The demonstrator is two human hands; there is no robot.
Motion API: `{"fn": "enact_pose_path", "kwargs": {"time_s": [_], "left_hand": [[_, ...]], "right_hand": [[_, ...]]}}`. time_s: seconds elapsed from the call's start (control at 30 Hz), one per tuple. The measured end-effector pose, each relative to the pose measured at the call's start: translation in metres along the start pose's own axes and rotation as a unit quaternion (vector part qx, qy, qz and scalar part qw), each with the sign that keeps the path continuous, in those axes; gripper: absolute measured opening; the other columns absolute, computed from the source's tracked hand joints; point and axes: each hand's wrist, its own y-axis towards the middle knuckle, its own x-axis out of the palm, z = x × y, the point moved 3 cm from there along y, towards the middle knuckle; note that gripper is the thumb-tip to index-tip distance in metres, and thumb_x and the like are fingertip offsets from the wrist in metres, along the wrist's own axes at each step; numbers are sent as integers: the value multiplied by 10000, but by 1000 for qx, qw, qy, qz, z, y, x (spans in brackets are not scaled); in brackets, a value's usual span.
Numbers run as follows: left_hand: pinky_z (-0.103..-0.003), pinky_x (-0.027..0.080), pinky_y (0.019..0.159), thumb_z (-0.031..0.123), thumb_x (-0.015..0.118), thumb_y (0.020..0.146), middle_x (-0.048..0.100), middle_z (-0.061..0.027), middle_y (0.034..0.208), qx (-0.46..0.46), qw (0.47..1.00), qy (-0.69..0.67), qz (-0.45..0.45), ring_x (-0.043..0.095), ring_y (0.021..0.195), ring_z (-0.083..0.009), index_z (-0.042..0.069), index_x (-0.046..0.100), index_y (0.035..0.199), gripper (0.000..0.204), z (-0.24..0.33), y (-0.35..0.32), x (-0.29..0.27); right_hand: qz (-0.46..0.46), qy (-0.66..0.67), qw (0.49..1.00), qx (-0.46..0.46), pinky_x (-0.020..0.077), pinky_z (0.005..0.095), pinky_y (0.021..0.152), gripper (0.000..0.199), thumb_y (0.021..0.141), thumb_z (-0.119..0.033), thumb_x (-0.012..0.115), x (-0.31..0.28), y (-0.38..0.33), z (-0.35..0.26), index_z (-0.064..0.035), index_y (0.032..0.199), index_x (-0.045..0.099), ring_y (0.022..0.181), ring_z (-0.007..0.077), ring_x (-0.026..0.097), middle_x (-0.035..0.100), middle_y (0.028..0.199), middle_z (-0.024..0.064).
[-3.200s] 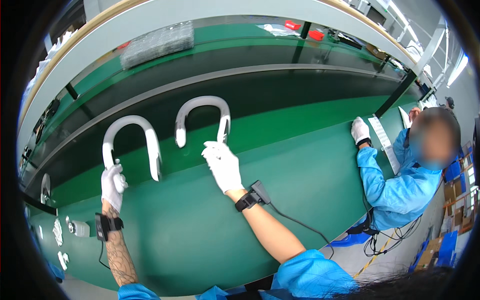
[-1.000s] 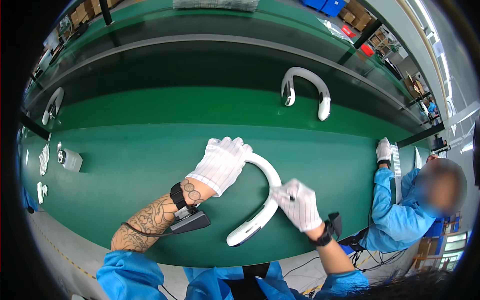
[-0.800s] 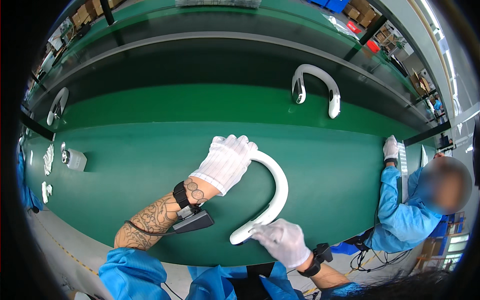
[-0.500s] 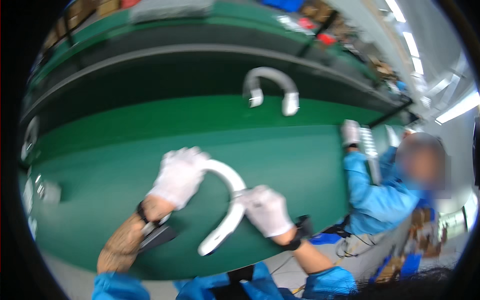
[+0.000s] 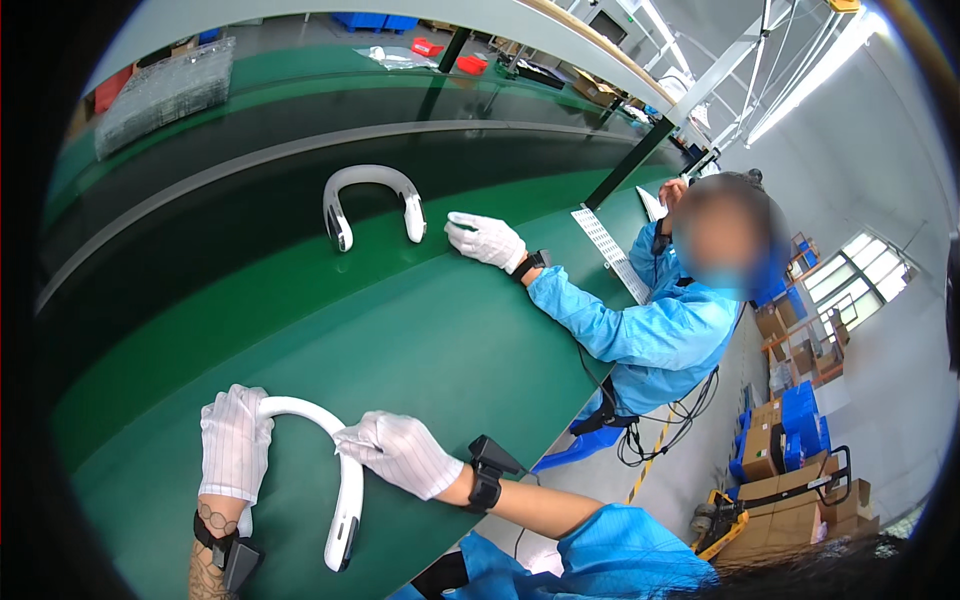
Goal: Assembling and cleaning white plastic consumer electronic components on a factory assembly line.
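Observation:
A white U-shaped neck fan [image 5: 347, 500] is held over the green work surface near its front edge, one dark-tipped end toward me. My left hand [image 5: 236, 445], in a white striped glove, is closed around the far end of its curve and hides that end. My gloved right hand [image 5: 400, 455] pinches the band midway along the curve, fingertips pressed together on it. A second neck fan [image 5: 375, 178] lies on the green belt beyond, both its ends toward me. A co-worker's gloved hand [image 5: 485, 240] reaches out just right of that fan.
The co-worker in a blue smock [image 5: 660, 320] sits at the right along the bench. A perforated white strip [image 5: 610, 250] lies before them. A stack of clear plastic trays [image 5: 165, 95] sits on the far shelf. Cartons [image 5: 795, 520] and a yellow pallet truck [image 5: 720, 525] stand on the right floor.
My view has swung to the right. The co-worker's gloved hand has reached out toward the fan on the belt. Both my hands keep their hold on the neck fan.

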Motion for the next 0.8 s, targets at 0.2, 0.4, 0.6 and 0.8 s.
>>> {"fn": "enact_pose_path", "kwargs": {"time_s": [0.2,0.4,0.6,0.8], "left_hand": [[-491,471,908,109,766,854,638,-116,1073,-1,1000,-23,-9,633,1000,-329,99,655,1149,315,2,-1,-7],[-494,471,885,106,765,855,638,-109,1050,11,1000,-20,14,631,979,-334,103,642,1141,312,4,-2,-4],[-499,476,860,83,763,854,642,-110,1050,6,999,-31,20,634,975,-338,108,641,1140,312,6,-1,-4],[-510,465,904,60,738,838,630,-126,1064,-1,999,-55,-1,618,1003,-363,90,634,1131,312,6,-1,-6]], "right_hand": [[-44,38,994,-95,594,339,607,176,962,-144,739,17,-49,-55,-134,1136,757,747,205,708,701,902,20],[-20,105,994,-5,579,340,615,121,1004,-215,727,12,-19,-11,-124,1017,804,736,207,704,713,853,35],[-8,65,998,3,567,348,619,146,1010,-219,718,9,-8,-10,-112,952,798,710,224,693,711,825,44],[-20,114,993,15,581,348,602,170,998,-234,735,14,-44,-48,-86,914,747,683,248,714,711,799,55]]}}
